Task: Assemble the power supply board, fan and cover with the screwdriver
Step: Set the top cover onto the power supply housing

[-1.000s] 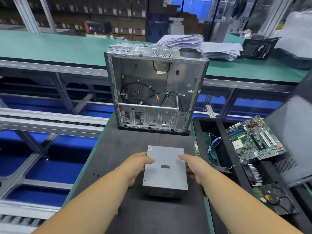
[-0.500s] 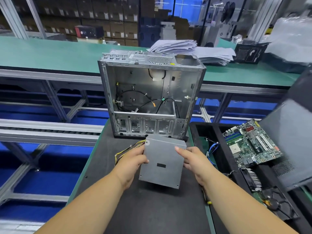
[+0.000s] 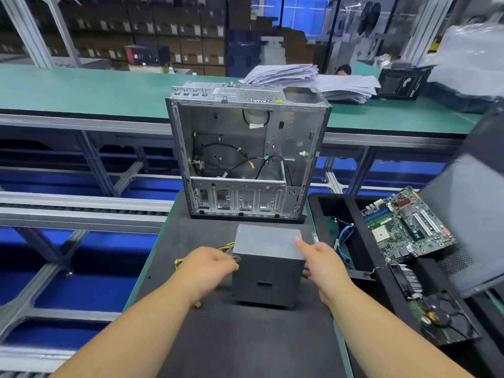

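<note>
A grey metal power supply box [image 3: 268, 264] is upended on the dark mat, a small slot on the face toward me. My left hand [image 3: 208, 264] grips its left side and my right hand [image 3: 317, 257] grips its right side. Yellow and black wires [image 3: 226, 248] trail out behind my left hand. The open silver computer case [image 3: 246, 151] stands upright just beyond, with black cables inside. A green motherboard [image 3: 406, 226] and a black fan [image 3: 443, 319] lie in the black tray to the right. A grey cover panel [image 3: 469, 219] leans at the far right.
The dark mat [image 3: 245, 336] has a green edge. The black tray [image 3: 338, 208] also holds a blue cable [image 3: 345, 237] and a heatsink [image 3: 407, 279]. Roller conveyor rails [image 3: 81, 211] run to the left. Stacked papers [image 3: 313, 80] lie on the green bench behind.
Both hands lifted the power supply off the mat, tilted it, and turned it onto its end closer to the case. Its wires now show on the left.
</note>
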The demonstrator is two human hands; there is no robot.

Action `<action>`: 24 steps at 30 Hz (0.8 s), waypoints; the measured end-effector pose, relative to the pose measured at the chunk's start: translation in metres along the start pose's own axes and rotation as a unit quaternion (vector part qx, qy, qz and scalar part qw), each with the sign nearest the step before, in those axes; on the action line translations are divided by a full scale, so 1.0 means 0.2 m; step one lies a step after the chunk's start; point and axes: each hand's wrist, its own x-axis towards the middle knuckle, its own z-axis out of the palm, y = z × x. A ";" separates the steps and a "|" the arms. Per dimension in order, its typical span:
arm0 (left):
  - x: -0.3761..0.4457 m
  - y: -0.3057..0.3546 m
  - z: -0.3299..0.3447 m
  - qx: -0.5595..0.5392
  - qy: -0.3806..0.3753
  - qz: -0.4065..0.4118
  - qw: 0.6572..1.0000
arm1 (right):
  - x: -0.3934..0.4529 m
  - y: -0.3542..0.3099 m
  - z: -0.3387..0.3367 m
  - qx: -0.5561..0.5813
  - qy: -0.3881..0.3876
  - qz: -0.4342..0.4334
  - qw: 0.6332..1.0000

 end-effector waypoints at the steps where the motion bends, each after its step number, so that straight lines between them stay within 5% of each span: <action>1: -0.01 -0.01 0.01 0.011 0.001 0.001 1.000 | -0.01 0.01 0.00 -0.011 0.003 -0.002 1.000; 10: -0.08 -0.04 0.02 0.101 -0.031 -0.014 0.994 | -0.06 0.05 -0.02 -0.033 0.004 0.010 0.999; 14: -0.05 -0.02 -0.02 0.180 0.138 -0.002 0.974 | -0.07 -0.01 -0.04 -0.016 -0.058 0.029 0.998; 16: -0.01 -0.01 -0.02 0.143 0.184 0.008 0.972 | -0.06 -0.04 -0.03 -0.026 -0.065 0.035 0.997; 20: 0.08 -0.01 0.03 -0.009 0.107 0.016 0.994 | -0.01 -0.07 0.02 -0.048 -0.038 0.025 0.998; 24: 0.11 -0.06 0.06 -0.046 0.122 0.036 0.991 | 0.01 -0.07 0.07 -0.043 -0.037 0.016 0.998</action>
